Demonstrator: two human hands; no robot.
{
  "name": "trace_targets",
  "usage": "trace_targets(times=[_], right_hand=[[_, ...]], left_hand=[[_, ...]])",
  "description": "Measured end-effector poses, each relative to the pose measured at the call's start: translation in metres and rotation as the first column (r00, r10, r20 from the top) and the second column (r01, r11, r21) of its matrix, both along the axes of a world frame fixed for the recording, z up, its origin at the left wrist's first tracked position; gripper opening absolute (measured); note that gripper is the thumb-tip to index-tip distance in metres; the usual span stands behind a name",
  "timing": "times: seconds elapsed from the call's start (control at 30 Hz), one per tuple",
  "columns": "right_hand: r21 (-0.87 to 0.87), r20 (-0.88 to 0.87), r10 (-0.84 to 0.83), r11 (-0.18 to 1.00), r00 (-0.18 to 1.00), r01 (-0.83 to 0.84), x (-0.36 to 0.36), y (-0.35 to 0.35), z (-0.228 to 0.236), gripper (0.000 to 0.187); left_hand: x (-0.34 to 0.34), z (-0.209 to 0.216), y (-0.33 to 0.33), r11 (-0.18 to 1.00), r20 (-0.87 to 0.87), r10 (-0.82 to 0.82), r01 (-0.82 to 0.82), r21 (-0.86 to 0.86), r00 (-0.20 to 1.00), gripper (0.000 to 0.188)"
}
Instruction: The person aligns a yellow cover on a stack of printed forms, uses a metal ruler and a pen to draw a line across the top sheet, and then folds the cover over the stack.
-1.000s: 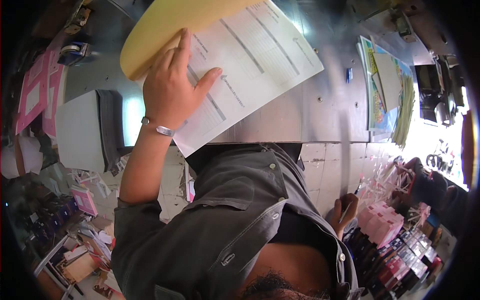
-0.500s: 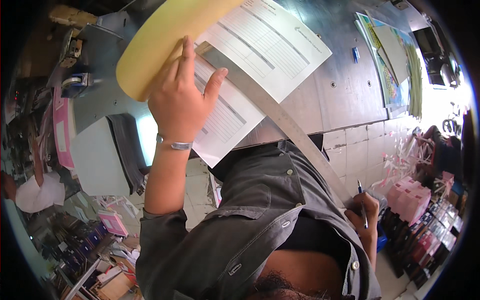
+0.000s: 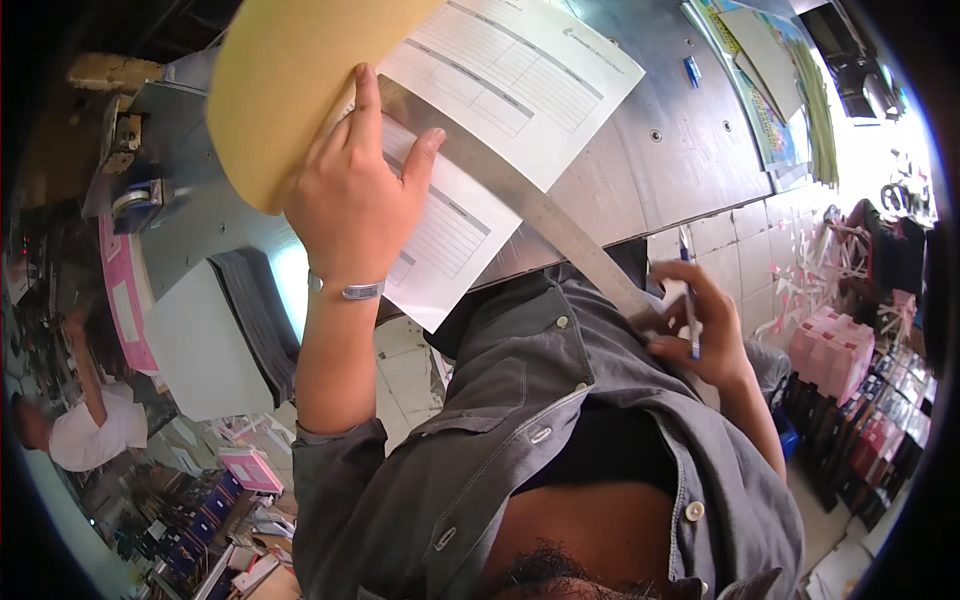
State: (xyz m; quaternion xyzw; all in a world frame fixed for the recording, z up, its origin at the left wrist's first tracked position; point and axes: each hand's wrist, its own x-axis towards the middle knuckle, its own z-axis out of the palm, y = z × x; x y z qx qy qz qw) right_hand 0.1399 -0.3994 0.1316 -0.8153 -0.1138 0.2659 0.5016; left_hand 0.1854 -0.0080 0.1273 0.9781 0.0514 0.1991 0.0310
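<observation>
A printed form book [image 3: 540, 60] lies spread on the metal table, with its yellow cover sheet [image 3: 290, 90] curling up at the left. Across the white pages runs a long steel ruler [image 3: 540, 210], slanting past the table edge toward my body. My left hand [image 3: 350, 210] lies on the ruler's far end and the yellow sheet, fingers stretched out and thumb apart. At the ruler's near end, my right hand [image 3: 718, 335] holds a pen [image 3: 692, 318] upright between curled fingers. Whether those fingers also touch the ruler is hard to see.
The metal table [image 3: 640, 180] carries a small blue object [image 3: 693, 70] and a stack of colourful printed sheets [image 3: 770, 90] on the right. A dark-edged stack of sheets [image 3: 215, 335] sits at left. Pink bundles [image 3: 832, 350] stand on the floor at right. Another person [image 3: 95, 425] is far left.
My right hand, with the pen, has moved up and left along the ruler's near end. The yellow sheet leans slightly further left. My left hand stays in place on the ruler.
</observation>
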Motion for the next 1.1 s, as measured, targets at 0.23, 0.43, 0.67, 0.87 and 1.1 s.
trace_targets(times=[0.23,0.43,0.67,0.87,1.1], right_hand=[[-0.124,0.421,0.163,0.985,0.892,-0.122,0.021,0.063,0.012,0.076],[-0.133,0.425,0.220,0.975,0.878,-0.180,0.023,0.066,0.007,0.067],[-0.114,0.408,0.239,0.971,0.881,-0.211,0.027,0.065,0.005,0.069],[-0.110,0.442,0.267,0.964,0.856,-0.243,0.033,0.067,0.007,0.071],[-0.107,0.450,0.344,0.937,0.824,-0.332,0.053,0.087,0.005,0.073]], left_hand=[[-0.001,-0.006,0.007,0.999,0.097,-0.040,0.038,0.025,0.995,0.086],[-0.001,-0.007,0.006,1.000,0.083,-0.009,0.007,0.020,0.997,0.086],[-0.002,-0.006,0.008,0.998,0.075,-0.008,0.012,-0.057,0.997,0.088],[-0.002,-0.007,0.008,0.996,0.037,0.010,-0.007,-0.090,0.999,0.089],[-0.003,-0.009,0.011,0.997,0.072,-0.005,0.011,-0.080,0.997,0.089]])
